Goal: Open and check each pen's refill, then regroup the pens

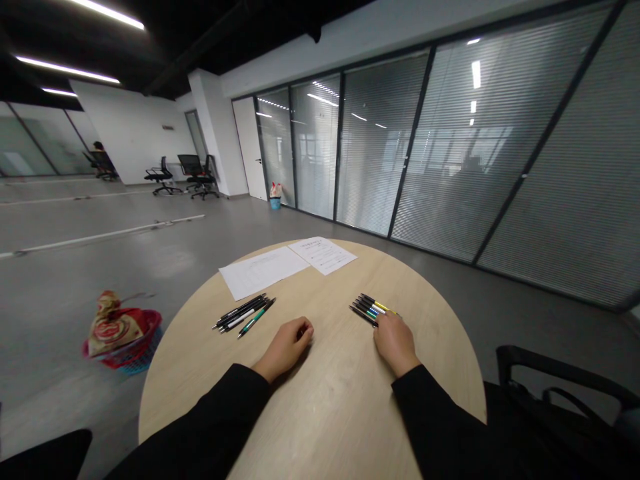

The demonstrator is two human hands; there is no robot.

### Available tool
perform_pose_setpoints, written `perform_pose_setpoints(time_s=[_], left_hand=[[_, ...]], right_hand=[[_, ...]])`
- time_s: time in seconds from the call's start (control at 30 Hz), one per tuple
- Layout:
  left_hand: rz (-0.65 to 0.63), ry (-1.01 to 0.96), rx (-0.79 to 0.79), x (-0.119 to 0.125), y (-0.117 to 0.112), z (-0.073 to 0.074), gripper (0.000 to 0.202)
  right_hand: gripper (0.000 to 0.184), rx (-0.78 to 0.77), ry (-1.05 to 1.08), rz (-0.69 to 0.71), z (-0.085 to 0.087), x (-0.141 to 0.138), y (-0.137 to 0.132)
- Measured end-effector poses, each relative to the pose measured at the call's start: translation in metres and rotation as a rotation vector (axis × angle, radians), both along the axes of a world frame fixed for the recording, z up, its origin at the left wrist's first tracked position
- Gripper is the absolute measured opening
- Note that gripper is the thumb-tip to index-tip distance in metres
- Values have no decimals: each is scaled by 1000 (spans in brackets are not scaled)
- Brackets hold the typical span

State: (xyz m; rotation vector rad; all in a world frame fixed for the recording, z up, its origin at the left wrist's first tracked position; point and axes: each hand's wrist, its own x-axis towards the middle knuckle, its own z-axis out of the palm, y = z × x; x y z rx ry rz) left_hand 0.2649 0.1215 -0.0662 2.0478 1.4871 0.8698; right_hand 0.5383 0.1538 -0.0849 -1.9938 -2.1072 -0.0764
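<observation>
Black and coloured pens [369,309] lie fanned under your right hand [395,341], their ends hidden; you cannot tell whether it pinches them. Your left hand [284,348], curled closed, rests near a 2nd pen group [245,315].

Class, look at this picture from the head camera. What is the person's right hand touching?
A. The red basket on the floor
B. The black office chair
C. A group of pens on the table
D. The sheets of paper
C. The right hand lies against the near ends of the fanned pens on the round wooden table.
</observation>
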Motion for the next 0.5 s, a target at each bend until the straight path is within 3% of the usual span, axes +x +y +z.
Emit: perform_pose_setpoints(time_s=[0.5], left_hand=[[-3,19,2,-1,1,-1,28]], right_hand=[[26,30,5,-3,-1,2,0]])
